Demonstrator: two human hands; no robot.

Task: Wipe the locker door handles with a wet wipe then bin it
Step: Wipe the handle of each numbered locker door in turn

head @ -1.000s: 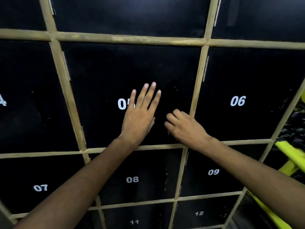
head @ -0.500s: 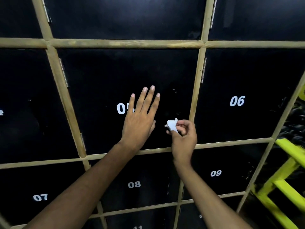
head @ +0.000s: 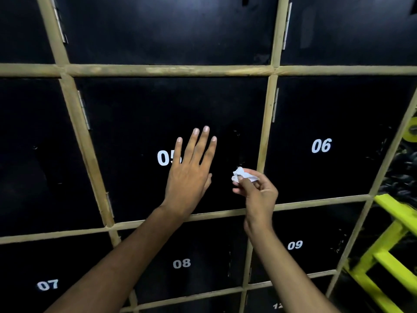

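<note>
Since a second ago your right hand [head: 259,195] has turned over, so the small crumpled white wet wipe [head: 242,173] now shows. In the last half second it barely shifted. Your left hand [head: 189,179] has stayed flat on the black locker door marked 05 [head: 135,143].

Counts: two hands, one wipe.
- Left hand: fingers straight and spread, palm pressing the door's middle, covering part of the "5".
- Right hand: thumb and fingertips pinch the wipe, other fingers curled.

The wipe sits near the door's right edge, low down, just beside the upright of the pale wooden frame [head: 169,70] between 05 and the black door marked 06 [head: 321,145]. You can't tell if the wipe touches the door. Something dark runs up the door above the wipe, too dark to make out as a handle.

Other black doors with readable numbers: 07 [head: 47,285], 08 [head: 181,263] and 09 [head: 295,245], plus a cut-off 12 at the bottom edge. More unnumbered doors are above. Silver hinges [head: 84,109] sit on the uprights. A lime-yellow metal rack [head: 388,251] stands at the lockers' right edge. Your forearms cross in front of doors 08 and 09.
</note>
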